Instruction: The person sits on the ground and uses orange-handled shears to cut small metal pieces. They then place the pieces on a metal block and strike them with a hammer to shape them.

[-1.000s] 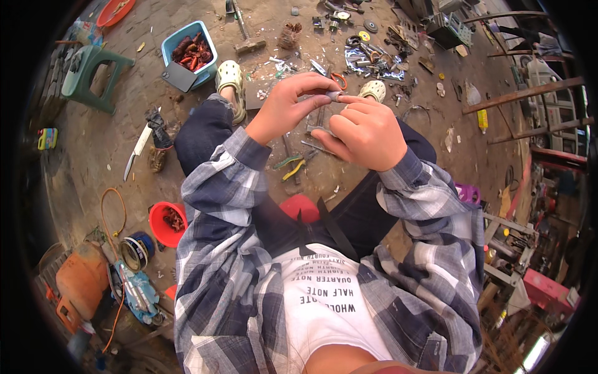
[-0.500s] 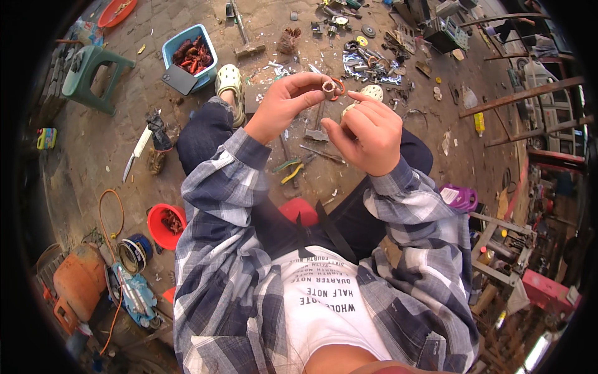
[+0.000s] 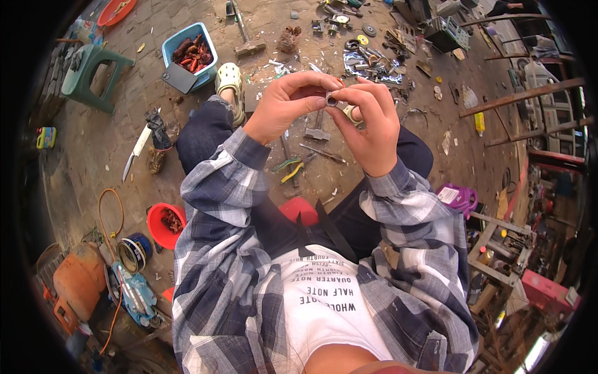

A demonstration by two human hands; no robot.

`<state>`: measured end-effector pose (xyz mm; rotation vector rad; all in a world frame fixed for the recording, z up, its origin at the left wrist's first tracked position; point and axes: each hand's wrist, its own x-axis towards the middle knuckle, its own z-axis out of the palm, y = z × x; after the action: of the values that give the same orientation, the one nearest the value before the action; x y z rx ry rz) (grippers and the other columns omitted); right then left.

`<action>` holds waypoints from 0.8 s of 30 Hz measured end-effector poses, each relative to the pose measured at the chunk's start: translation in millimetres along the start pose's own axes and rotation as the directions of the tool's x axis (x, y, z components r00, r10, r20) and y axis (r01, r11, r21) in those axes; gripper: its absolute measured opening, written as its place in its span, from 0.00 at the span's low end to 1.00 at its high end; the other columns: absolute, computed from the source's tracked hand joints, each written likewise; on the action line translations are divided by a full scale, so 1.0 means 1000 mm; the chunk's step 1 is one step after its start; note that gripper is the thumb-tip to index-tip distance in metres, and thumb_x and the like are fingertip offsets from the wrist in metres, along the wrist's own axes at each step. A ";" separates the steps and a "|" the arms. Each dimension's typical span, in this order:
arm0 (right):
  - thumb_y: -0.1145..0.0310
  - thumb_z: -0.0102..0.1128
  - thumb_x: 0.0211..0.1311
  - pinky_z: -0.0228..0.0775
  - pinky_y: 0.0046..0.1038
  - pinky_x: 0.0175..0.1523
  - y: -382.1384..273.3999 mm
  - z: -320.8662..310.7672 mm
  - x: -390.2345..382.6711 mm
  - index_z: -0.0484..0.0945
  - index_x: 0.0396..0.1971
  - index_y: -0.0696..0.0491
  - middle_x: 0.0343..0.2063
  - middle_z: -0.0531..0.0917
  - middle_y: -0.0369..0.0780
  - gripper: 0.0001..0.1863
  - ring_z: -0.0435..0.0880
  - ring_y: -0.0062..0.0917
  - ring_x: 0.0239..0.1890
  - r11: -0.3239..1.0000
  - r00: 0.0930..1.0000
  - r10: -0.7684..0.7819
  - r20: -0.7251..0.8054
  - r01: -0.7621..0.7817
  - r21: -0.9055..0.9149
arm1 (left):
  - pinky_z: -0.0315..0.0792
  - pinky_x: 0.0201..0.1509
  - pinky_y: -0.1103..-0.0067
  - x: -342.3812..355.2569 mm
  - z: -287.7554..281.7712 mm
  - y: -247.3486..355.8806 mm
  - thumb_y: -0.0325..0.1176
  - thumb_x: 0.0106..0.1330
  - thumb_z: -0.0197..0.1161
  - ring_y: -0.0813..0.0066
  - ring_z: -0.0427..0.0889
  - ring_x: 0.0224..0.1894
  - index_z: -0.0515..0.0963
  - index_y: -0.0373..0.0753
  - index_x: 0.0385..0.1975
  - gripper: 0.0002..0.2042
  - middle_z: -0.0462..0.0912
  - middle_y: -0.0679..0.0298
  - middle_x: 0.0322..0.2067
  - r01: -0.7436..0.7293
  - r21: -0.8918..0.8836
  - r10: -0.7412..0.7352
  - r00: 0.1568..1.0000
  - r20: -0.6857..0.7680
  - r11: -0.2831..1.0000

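Observation:
In front of me my left hand point(image 3: 285, 109) pinches a small hollow metal cylinder point(image 3: 332, 101) between thumb and fingertips. From the other side my right hand point(image 3: 372, 124) grips the same piece with thumb and forefinger. Its round dark opening shows between the fingertips. A bit of orange-red peeks out just behind the left fingertips, mostly hidden. On the ground below lie a hammer point(image 3: 318, 133), a thin rod-like tool point(image 3: 324, 154) and pliers with yellow and green handles point(image 3: 291, 171).
Beyond my left foot stands a blue basin point(image 3: 213, 62) of reddish scraps. A knife point(image 3: 136, 153) and a green stool point(image 3: 93, 78) are at left, near a red bucket point(image 3: 163, 225). Metal parts point(image 3: 372, 65) lie at far right. A purple jug point(image 3: 458, 198) and metal frames stand right.
My right hand has closed in, its thumb and forefinger now on the cylinder, where before they were apart from it. The cylinder has tilted and shifted slightly; my left hand barely moved.

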<state>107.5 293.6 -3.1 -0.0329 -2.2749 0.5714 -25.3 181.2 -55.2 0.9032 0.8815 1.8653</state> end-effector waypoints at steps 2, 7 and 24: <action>0.77 0.68 0.43 0.70 0.37 0.47 0.001 0.001 0.001 0.77 0.33 0.52 0.30 0.78 0.37 0.14 0.77 0.34 0.35 1.000 1.000 -0.010 0.007 0.010 0.028 | 0.69 0.56 0.76 0.000 -0.001 -0.001 0.19 0.59 0.59 0.71 0.74 0.51 0.76 0.32 0.42 0.11 0.76 0.59 0.47 -0.009 -0.005 0.009 1.000 -0.004 1.000; 0.78 0.66 0.44 0.69 0.40 0.52 0.002 0.003 -0.002 0.77 0.35 0.52 0.31 0.78 0.38 0.15 0.77 0.36 0.37 0.999 1.000 0.021 0.022 -0.022 0.035 | 0.70 0.55 0.78 0.000 -0.002 -0.002 0.19 0.60 0.59 0.73 0.75 0.50 0.76 0.32 0.43 0.12 0.76 0.61 0.47 -0.045 0.065 0.045 0.999 -0.005 0.997; 0.69 0.57 0.62 0.69 0.18 0.40 0.131 0.123 -0.104 0.73 0.37 0.59 0.33 0.81 0.38 0.10 0.77 0.16 0.34 0.167 0.373 0.894 0.247 -0.791 0.589 | 0.74 0.47 0.78 -0.014 -0.043 -0.073 0.27 0.63 0.60 0.75 0.79 0.39 0.74 0.34 0.45 0.12 0.80 0.63 0.36 0.208 -0.237 -0.306 0.794 -0.526 0.949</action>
<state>74.3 342.4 -202.1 -1.0784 -1.5499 1.8563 -28.3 187.5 -140.9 0.0998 1.1081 1.9452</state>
